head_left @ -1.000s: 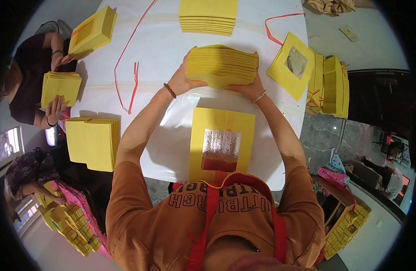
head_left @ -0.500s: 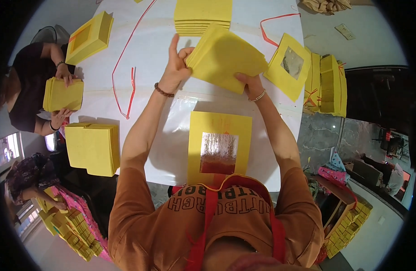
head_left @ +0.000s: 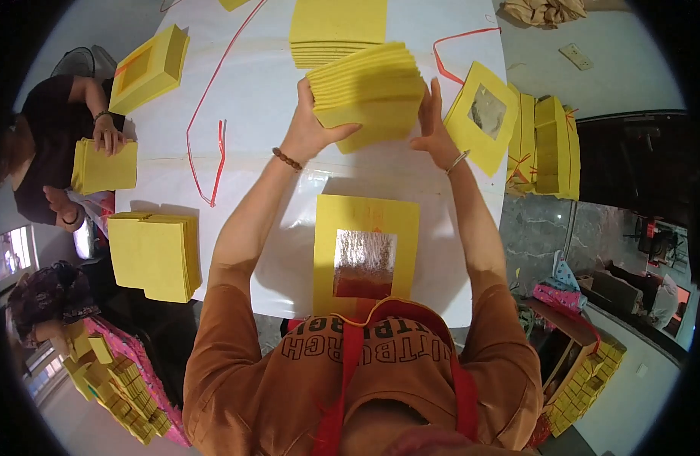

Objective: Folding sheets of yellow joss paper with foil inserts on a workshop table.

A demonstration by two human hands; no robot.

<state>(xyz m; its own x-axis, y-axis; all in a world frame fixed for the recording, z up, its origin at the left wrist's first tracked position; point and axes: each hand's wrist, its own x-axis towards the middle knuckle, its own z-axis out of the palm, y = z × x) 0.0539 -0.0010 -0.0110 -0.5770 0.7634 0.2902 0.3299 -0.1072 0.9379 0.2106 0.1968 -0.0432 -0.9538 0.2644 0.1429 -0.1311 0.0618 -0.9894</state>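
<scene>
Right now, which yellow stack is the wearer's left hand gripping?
The central stack: its left end sits in the left hand; the far stack and lower-left stack lie on the table, unheld.

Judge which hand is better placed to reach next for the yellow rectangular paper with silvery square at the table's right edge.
The right hand, probably: it's closer to that paper, while the left hand grips the thick yellow paper stack.

A thick yellow stack of many flat, paper-like layers sits just above the centre of the frame, held tilted, its right end higher in the picture than its left. The layered edges show as close ridges along its upper side; the plain broad face below is partly shadowed. A corner juts out at its lower edge.
</scene>
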